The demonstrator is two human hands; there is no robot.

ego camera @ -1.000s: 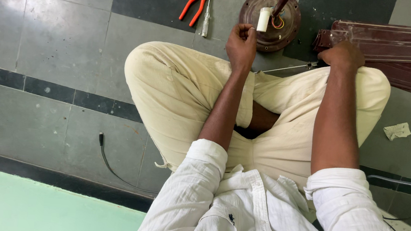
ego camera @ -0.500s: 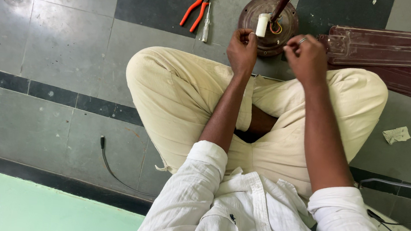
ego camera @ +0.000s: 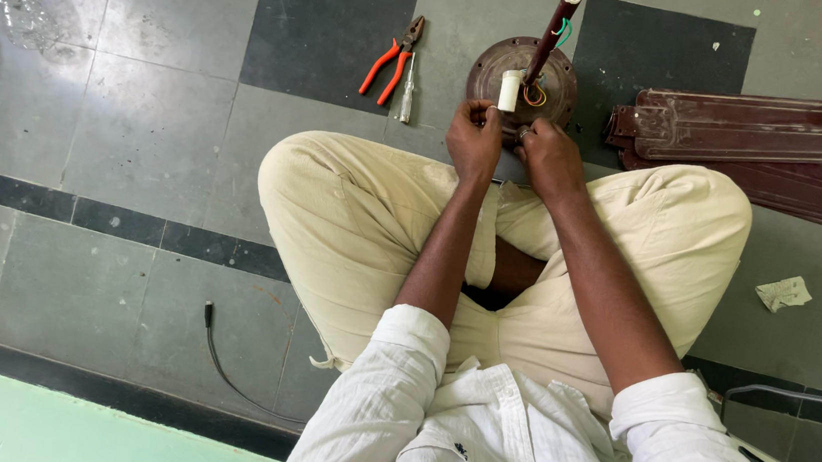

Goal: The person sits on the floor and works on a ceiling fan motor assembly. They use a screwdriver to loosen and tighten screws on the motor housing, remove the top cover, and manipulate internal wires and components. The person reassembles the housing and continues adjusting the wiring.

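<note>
Fan motor (ego camera: 524, 79), round and brown, sits on the floor at twelve o'clock from the knees. Right hand (ego camera: 550, 159) has come in from the blades (ego camera: 762, 134) at two o'clock; left hand (ego camera: 474, 139) stays. Both now work its near rim together, fingers bunched, pinching something small I cannot make out. Pliers (ego camera: 388, 58) at eleven, untouched.

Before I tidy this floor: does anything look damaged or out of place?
A crumpled scrap of paper lies loose on the grey floor tiles, and coloured wires stick out of the round brown fan motor at both hands. Nothing looks spilled.
</note>
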